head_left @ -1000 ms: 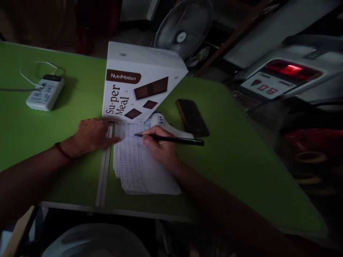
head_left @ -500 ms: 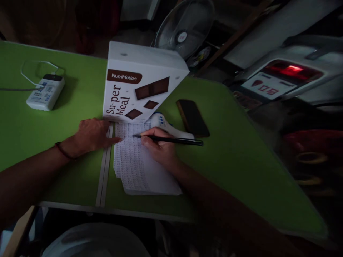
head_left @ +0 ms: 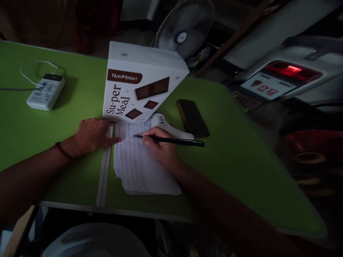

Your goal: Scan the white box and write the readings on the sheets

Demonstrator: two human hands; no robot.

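My right hand is closed around a black pen, whose tip rests on a sheet of paper filled on its left side with rows of small handwriting. The pen slants off to the right. My left hand lies on the green table, with its thumb stretched out onto the paper's left edge. Its other fingers are partly hidden near the foot of a white box marked "NutriMotion Su-per Meal". The box stands upright just beyond the paper. Behind my right hand lies a white device with blue buttons, partly covered.
A dark phone lies right of the box on the green table. At the left sits a white power bank-like block with cables. Beyond the table stand a fan and a white machine with a red-lit panel.
The pen and my right hand have shifted very slightly to the right along the paper. My left hand and the box have stayed put.
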